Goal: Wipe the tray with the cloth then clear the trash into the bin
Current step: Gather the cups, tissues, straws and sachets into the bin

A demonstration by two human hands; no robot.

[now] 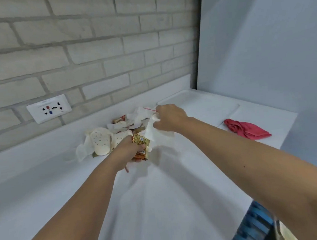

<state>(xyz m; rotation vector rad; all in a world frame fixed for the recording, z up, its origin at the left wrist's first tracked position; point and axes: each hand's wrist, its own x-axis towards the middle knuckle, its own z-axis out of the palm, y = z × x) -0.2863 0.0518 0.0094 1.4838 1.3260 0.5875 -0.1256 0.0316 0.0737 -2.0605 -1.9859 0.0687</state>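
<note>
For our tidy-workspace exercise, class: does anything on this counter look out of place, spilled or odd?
A heap of crumpled napkins and wrappers lies strewn on the counter left of the tray, not binned. The left hand grips snack wrappers, the right hand pinches a tissue. The red cloth lies bunched.

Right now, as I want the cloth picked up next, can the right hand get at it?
Probably yes: the pink cloth lies in the open on the counter, with nothing between it and the right hand. But that hand grips white paper, so it must let go first.
</note>
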